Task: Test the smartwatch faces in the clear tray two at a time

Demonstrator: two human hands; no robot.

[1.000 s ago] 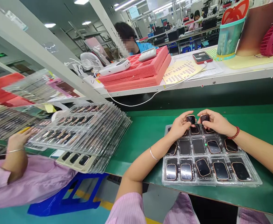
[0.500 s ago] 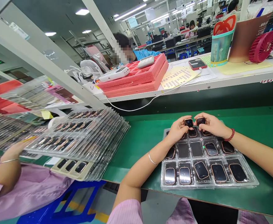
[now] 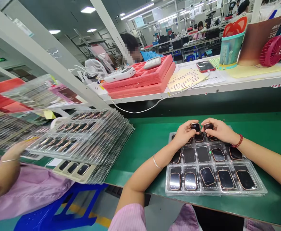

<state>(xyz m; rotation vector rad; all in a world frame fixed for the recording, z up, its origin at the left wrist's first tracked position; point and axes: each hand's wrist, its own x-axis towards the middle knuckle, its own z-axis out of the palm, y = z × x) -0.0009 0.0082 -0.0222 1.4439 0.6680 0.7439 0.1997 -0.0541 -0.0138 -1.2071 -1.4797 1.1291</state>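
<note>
My left hand (image 3: 184,132) is closed on a smartwatch body (image 3: 195,127) with a dark screen and faint light marks on it. Close beside it, my right hand (image 3: 216,128) grips a second smartwatch (image 3: 208,126), dark-faced with a copper-coloured rim. Both are held just above the far row of a clear plastic tray (image 3: 259,189). Strapless watch bodies like the one at the front (image 3: 226,179) lie face up in most of its pockets. Two middle-row pockets (image 3: 203,154) show no watch. My hands partly cover the far row.
A tall stack of clear trays (image 3: 116,141) filled with watch parts stands to the left, beside a co-worker's arm (image 3: 8,163). Above the green bench (image 3: 150,138) runs a white shelf with pink foam (image 3: 140,80), a phone (image 3: 205,66) and a white cable (image 3: 140,112).
The camera view has shifted slightly. Both hands still hold their watches over the tray, in nearly the same position; the tray's contents look the same.
</note>
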